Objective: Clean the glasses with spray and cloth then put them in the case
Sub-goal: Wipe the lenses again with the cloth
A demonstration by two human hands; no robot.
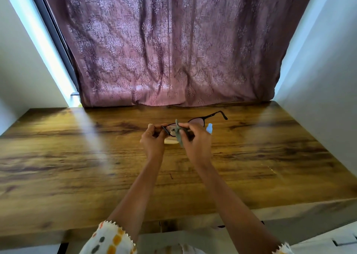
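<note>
The glasses (197, 121), dark-framed, are held in the air over the middle of the counter (251, 166), at the centre of the frame. One temple sticks out toward the upper right, and the right-hand lens is in plain view. The left hand (153, 139) pinches the left end of the frame, its fingers curled narrow round it. The right hand (198, 139) holds a grey-green cloth (179, 137) pinched in its fingers against the glasses near the bridge. One tip of the cloth pokes up and the rest hangs below the hand.

Just right of the right hand, a small pale-blue bottle (209, 128) stands on the counter, partly hidden by the hand. Below and between the hands lies a pale object (171, 142) with a rounded edge, mostly covered; I cannot tell what it is.

The counter is dark-grained wood. A patterned mauve curtain (173, 50) hangs behind it, filling the upper middle, with pale walls on either side. A white sleeve (112, 238) with orange and grey spots shows at lower left.
</note>
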